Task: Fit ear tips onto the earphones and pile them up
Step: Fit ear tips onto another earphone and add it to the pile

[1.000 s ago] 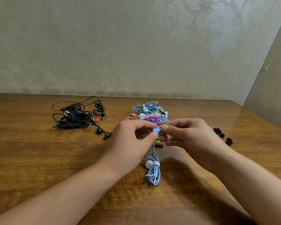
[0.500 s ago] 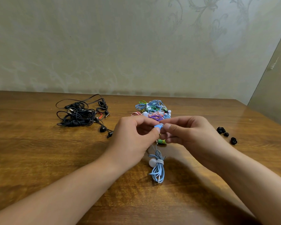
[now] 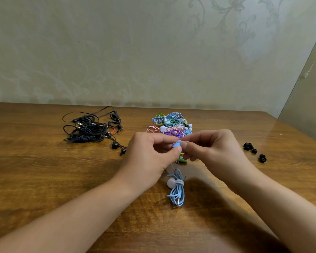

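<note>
We see the left hand (image 3: 146, 161) and right hand (image 3: 213, 152) meeting above the table (image 3: 44, 170) — both pinch a small blue earbud (image 3: 177, 145) between thumb and fingertips. Its bundled blue cable (image 3: 177, 189) hangs down to the table, just below the hands. Colourful earphone pile (image 3: 171, 125) behind the hands; black earphones (image 3: 88, 130) far left; black ear tips (image 3: 254, 152) right — well apart.

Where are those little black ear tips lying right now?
The black ear tips lie loose on the table at the right of the head view, right of the right hand and apart from it.
</note>
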